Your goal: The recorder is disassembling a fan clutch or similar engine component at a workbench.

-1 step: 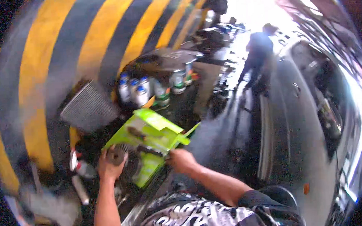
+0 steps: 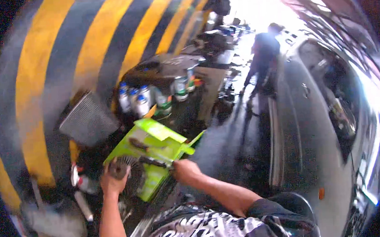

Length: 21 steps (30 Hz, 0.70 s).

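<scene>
Blurring softens outlines: left hand [image 2: 111, 183] grips a round part [image 2: 118, 168], right hand [image 2: 187, 172] a dark rod [image 2: 155, 162], end hidden.

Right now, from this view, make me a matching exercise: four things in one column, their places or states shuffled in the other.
Things
1. Left hand
2. Right hand
3. Blue-capped bottles
4. Grey car

Places or states
A. Fills much of the picture's right side
B. Closed at the end of a slim dark tool
C. Standing above the bright green panel in the picture
D. Holding a round, ridged part

Pairs: 1-D, 2-B, 3-C, 4-A
</scene>
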{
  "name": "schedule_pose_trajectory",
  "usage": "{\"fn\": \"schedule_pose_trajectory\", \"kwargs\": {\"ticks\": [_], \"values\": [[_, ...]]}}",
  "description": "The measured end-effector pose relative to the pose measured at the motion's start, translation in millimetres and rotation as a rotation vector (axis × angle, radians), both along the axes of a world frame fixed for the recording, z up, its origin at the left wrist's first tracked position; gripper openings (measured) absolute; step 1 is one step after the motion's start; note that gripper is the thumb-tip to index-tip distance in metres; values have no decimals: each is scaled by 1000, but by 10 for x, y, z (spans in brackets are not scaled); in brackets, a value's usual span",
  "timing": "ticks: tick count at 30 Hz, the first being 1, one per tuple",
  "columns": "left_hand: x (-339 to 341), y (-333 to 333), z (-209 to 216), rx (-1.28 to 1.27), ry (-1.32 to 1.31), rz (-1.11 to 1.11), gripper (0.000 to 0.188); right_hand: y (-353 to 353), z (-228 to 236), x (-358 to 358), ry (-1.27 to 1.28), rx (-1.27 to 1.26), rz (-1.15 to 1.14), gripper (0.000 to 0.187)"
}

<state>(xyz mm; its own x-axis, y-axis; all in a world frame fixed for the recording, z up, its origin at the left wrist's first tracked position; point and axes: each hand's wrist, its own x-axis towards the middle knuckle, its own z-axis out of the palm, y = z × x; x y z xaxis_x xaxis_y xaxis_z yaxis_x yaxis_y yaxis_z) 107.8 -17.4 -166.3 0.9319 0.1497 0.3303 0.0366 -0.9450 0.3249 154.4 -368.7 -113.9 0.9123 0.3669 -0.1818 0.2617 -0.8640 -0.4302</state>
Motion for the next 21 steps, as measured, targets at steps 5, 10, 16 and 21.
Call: {"fn": "schedule_pose_trajectory", "kwargs": {"ticks": [5, 10, 16, 21], "values": [[35, -255, 287, -39, 106, 23, 78, -133, 338, -121, -53, 328, -86, 38], [-37, -396, 543, -71, 90, 39, 80, -197, 493, -77, 99, 612, -256, 39], [-117, -465, 763, -151, 127, 66, 77, -604, 893, -64, 199, 1092, -506, 26], [-139, -404, 749, -201, 148, 44, 75, -1214, 1174, 73, 7, 1145, -694, 22]]}}
